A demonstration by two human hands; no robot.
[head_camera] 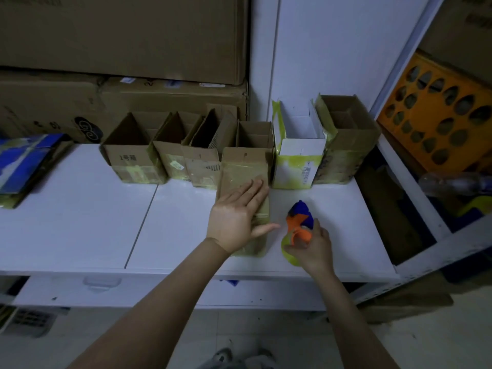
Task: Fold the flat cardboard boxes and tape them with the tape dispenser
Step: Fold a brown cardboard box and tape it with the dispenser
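A brown cardboard box [243, 166] lies on the white table [80, 209], its taped bottom face up and its open mouth toward the wall. My left hand [237, 217] rests flat on that face with straight fingers. Just to the right, my right hand [312, 249] grips an orange and blue tape dispenser [299, 222] with a yellowish tape roll, held just above the table beside the box.
Several folded open boxes [133, 155] stand in a row along the wall, one of them white [298, 155]. Flat blue cartons [24, 161] lie at the left edge. Large cartons [119, 49] are stacked behind. A metal shelf with an orange crate [439, 115] stands at the right.
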